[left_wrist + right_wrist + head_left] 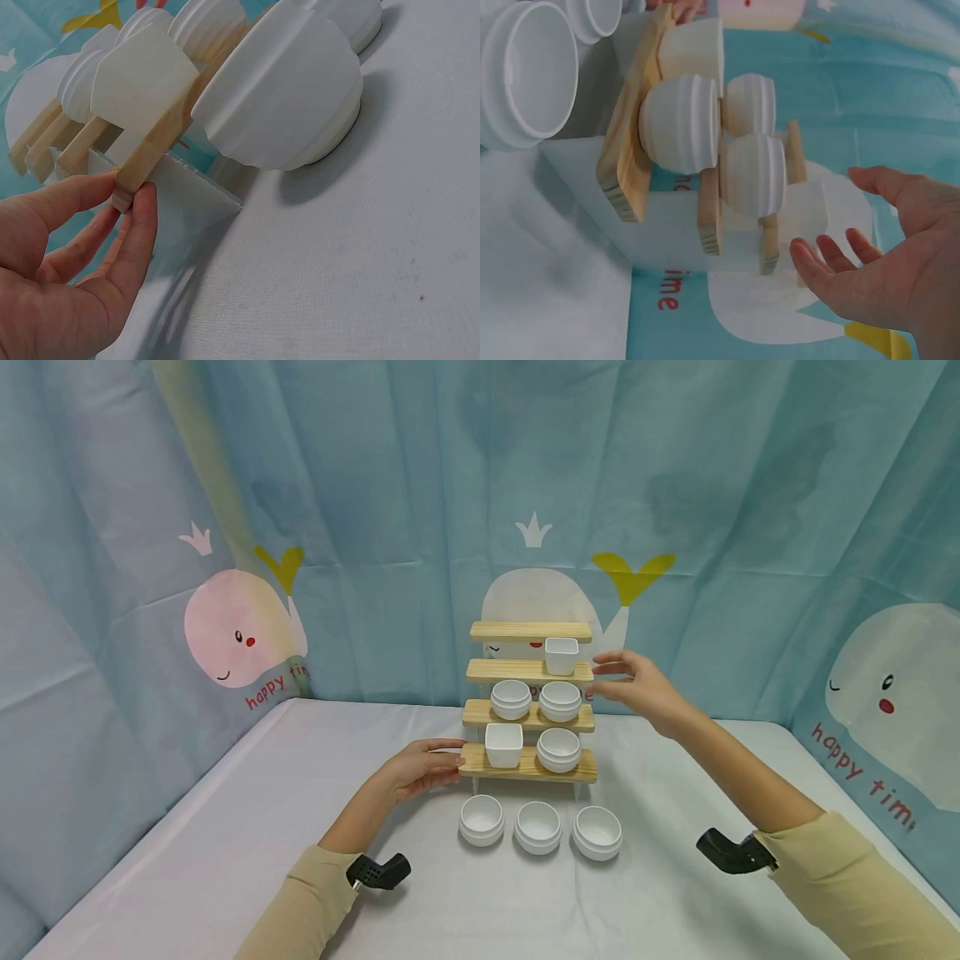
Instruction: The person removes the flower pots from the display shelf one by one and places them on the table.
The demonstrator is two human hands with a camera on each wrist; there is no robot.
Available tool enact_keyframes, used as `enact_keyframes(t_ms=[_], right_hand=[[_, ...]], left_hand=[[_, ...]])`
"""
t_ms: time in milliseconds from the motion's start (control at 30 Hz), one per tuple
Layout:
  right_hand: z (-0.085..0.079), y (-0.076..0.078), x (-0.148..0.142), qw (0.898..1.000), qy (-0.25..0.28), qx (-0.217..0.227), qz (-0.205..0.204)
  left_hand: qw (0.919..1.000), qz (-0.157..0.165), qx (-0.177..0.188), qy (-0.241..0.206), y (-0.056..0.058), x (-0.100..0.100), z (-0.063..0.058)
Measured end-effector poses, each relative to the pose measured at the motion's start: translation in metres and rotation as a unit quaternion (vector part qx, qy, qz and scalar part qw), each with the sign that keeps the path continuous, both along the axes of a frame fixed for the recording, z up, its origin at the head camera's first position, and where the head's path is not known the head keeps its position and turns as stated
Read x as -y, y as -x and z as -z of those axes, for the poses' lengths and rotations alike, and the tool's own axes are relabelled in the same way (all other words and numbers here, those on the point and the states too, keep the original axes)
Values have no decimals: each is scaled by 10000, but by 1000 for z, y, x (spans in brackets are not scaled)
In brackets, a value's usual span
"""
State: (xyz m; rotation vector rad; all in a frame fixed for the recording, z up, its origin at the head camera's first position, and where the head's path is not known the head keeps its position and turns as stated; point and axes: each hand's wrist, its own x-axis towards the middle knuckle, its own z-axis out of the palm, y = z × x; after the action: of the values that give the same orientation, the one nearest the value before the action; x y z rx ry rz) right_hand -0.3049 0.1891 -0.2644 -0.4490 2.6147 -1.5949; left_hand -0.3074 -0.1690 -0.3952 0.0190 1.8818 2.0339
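A tiered display stand with wooden boards and white side panels stands on the table. My left hand (423, 768) pinches the left end of its lowest board (154, 146), thumb above and fingers below. That board bears a square white bowl (503, 746) and a round white bowl (558, 752). Two round bowls, left (512, 700) and right (560, 702), sit one tier higher. On the board below the top one is a square white cup (561, 657), at its right end. Beside this cup, my right hand (900, 255) is spread with nothing in its grasp.
Three round white bowls, left (482, 821), middle (537, 828) and right (597, 833), stand in a row before the stand on the white tablecloth (675, 877). A blue printed curtain (390, 510) hangs behind and along both sides.
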Motion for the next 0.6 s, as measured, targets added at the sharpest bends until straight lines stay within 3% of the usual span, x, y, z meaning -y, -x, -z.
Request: enact_keyframes(t_ms=[600], right_hand=[[-9, 19, 4, 9998, 82, -37, 178]], left_hand=[[10000, 79, -37, -38, 0, 0, 0]])
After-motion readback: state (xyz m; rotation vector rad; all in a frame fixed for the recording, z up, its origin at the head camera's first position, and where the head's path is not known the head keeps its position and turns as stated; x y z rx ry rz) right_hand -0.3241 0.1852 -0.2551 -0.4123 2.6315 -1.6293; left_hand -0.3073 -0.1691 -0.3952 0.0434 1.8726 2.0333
